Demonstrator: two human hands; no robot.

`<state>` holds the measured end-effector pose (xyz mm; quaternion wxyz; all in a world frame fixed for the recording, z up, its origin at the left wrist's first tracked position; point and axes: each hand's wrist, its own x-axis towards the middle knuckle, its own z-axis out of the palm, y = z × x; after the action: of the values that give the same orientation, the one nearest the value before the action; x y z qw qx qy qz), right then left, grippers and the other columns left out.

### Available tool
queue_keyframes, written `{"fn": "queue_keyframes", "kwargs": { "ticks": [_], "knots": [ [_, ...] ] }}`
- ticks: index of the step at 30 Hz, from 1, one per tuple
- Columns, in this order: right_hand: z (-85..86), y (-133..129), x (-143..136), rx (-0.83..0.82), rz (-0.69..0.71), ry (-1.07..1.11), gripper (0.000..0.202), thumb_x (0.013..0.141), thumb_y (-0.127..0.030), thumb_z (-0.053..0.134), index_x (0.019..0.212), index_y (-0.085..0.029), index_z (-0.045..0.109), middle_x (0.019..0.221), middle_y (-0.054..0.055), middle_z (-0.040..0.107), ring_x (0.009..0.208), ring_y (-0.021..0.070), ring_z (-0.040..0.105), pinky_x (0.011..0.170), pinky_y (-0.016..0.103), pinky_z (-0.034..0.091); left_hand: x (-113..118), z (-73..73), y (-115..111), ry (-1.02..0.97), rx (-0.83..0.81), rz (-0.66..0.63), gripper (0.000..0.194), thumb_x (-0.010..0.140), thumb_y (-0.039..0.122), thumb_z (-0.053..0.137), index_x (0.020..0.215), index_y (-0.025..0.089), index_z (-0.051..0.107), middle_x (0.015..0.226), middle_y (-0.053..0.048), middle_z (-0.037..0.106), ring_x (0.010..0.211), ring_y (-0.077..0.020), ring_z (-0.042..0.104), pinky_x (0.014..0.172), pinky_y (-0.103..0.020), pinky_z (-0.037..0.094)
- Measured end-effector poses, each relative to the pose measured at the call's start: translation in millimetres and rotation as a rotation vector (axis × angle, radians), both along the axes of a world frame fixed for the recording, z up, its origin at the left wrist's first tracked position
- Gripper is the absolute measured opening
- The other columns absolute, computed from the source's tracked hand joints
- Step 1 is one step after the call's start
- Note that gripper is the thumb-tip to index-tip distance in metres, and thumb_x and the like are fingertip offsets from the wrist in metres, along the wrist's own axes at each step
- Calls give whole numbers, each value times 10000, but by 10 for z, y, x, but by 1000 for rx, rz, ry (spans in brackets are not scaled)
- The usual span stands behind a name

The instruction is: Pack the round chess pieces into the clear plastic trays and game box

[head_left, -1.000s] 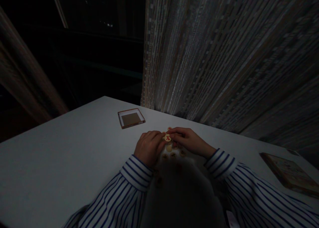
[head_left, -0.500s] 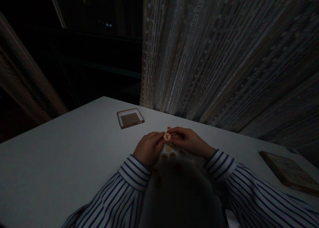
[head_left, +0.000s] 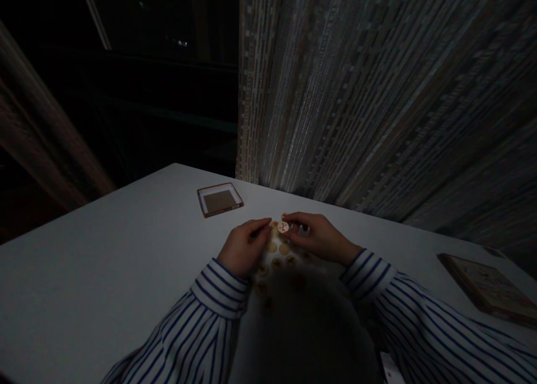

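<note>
My right hand (head_left: pixel 319 237) pinches a round wooden game piece (head_left: pixel 283 227) with a red mark between thumb and fingers. To its left is my left hand (head_left: pixel 242 249), with the index finger and thumb curved and a gap between them; it does not appear to hold anything. Its fingertips are close to another red-marked piece (head_left: pixel 274 225). Between and below the hands, several more round pieces lie on the white table (head_left: pixel 138 261). Two of them show plain faces, such as the pale disc (head_left: pixel 284 249); others carry dark marks. The nearest pieces lie in deep shadow.
A shallow open box (head_left: pixel 220 200) with a brown bottom sits beyond my left hand. Toward the right edge lies a flat picture-covered box or lid (head_left: pixel 489 286). A patterned curtain (head_left: pixel 335 93) hangs behind the table. A small pale object (head_left: pixel 392 367) shows at the bottom.
My left hand has drawn slightly left, away from the red-marked piece. That piece stays in my right hand, now turned and shifted slightly right. More pieces show between the hands.
</note>
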<state>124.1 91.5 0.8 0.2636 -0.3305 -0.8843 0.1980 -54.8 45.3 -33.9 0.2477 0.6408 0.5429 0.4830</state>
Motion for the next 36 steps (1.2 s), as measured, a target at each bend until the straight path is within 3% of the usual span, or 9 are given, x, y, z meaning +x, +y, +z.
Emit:
{"fn": "queue_keyframes", "kwargs": {
  "ticks": [4,9,18,28,36],
  "knots": [
    [-29,100,90,-9,-122,-65,268,736,-286,539,970,-169,601,739,11,633,646,118,554,627,235,412,-198,35,37,44,-32,156,326,768,294,483,1004,114,619,962,-83,670,907,-189,604,833,-323,465],
    [-91,226,203,-49,-221,-126,282,742,-318,521,964,-157,586,757,27,648,647,127,571,605,236,414,-365,90,44,234,-49,276,317,766,275,459,991,124,624,948,-77,668,855,-188,609,801,-304,464],
    [-175,371,313,-44,-327,-364,302,763,-392,469,888,-165,625,765,64,655,647,147,580,583,241,390,-289,50,-10,620,-185,162,278,771,300,447,909,173,653,921,-75,656,832,-203,596,746,-299,444],
    [-196,401,312,-7,-313,-525,335,771,-373,439,940,-168,644,920,96,634,765,172,576,657,251,399,-164,-44,6,732,-192,61,290,783,309,436,952,206,648,941,-75,637,887,-206,569,788,-304,410],
    [-213,451,296,-17,-307,-566,318,740,-329,464,937,-171,656,915,99,641,792,191,582,678,266,400,-97,-112,35,783,-209,145,290,769,400,461,875,226,668,853,-69,642,817,-206,576,711,-302,409]
  ]
}}
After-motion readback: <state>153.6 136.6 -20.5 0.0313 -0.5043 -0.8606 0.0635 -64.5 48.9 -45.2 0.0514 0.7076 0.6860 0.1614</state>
